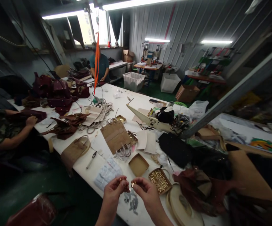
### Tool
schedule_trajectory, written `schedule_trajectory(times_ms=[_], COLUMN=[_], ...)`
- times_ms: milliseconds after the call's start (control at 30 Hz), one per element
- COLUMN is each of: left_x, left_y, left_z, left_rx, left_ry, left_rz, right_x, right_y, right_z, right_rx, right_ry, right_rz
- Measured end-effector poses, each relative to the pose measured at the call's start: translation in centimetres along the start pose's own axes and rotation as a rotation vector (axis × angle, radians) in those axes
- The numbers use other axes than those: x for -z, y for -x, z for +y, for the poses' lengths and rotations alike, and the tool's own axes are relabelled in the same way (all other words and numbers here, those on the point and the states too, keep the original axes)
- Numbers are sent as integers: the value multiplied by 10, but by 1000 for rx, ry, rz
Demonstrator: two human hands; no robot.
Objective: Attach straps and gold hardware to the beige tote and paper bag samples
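My left hand (114, 192) is closed in a pinch around a small gold-coloured metal piece (121, 180). Close beside it, my right hand (145, 192) pinches another small gold metal piece (133, 184); the exact kind of either is too small to make out. Both hands are above the near edge of the white table. Below and between them lie several small grey pieces (133, 204). Just right of my right hand sits a cardboard box (170, 188) full of small gold metal parts (159, 179). Behind the hands stands an open brown box (138, 164).
Brown bag panels with handles (114, 135) lie mid-table, near a pen-like tool (91, 159) and a plastic bag (107, 172). Cream rolls (183, 207) and maroon material (197, 188) crowd the right. One person (11, 131) sits at left; another (100, 66) works at the back.
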State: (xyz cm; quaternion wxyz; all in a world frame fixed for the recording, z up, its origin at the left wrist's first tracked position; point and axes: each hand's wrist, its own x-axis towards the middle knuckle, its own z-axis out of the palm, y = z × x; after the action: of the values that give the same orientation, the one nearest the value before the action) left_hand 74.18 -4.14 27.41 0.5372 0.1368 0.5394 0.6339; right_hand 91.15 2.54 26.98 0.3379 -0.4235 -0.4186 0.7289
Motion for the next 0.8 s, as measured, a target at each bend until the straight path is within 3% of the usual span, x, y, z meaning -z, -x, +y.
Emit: schedule_trajectory(times_ms=[200,367,567,667,800], left_x=[7,-6,-16,-9,8], left_y=[-9,-25,-34,-30,-30], left_z=[2,13,17,13,11], left_rx=[15,-25,-80,-132,-99], left_ry=[-123,-169,-256,-362,-465], left_rz=[-62,-101,-244,-305,-344], right_x=[-3,3,14,29,47], right_y=[3,4,19,37,74], right_z=[8,5,7,21,52], right_rx=[-1,1,60,0,-151], right_ry=[20,42,165,179,234], right_rz=[-19,25,90,198,451])
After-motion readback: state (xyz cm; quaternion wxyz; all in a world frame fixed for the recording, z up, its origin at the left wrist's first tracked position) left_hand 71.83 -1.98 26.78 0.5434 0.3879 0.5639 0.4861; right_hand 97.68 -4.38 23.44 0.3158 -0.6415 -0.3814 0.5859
